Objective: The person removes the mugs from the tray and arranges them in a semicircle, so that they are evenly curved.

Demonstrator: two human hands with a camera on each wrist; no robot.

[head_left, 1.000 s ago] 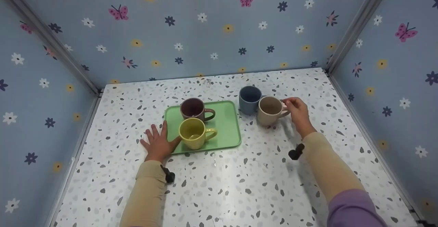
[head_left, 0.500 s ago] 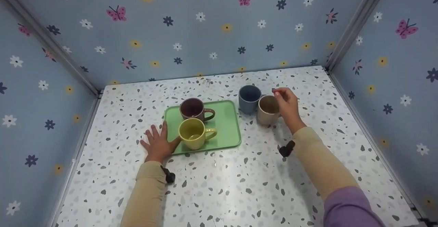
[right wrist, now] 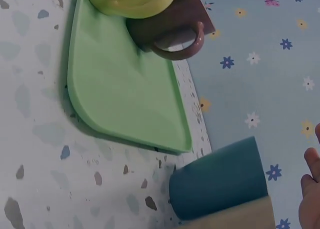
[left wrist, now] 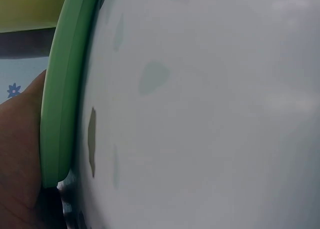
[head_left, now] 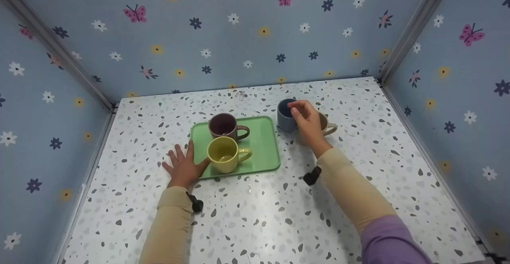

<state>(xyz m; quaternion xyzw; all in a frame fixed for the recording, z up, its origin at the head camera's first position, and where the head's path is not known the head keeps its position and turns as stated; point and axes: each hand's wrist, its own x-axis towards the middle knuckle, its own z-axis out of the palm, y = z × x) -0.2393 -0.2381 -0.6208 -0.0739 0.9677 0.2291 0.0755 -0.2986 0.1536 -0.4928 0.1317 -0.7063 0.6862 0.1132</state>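
Note:
My left hand rests with spread fingers at the left edge of a green tray, its thumb reaching over the rim close to a yellow mug. Behind that mug on the tray stands a dark maroon mug. To the right of the tray, a blue mug and a beige mug stand side by side. Above these two hovers my right hand, fingers loosely bent and holding nothing, hiding much of the beige mug. In the right wrist view, the blue mug appears below the hand's fingertips.
A white speckled table carries everything. Blue flower-patterned walls enclose it at the back and both sides, with grey metal posts at the corners.
My right hand has moved left from beside the beige mug's handle to above the beige mug and the blue mug's rim. The left hand and all mugs stay put.

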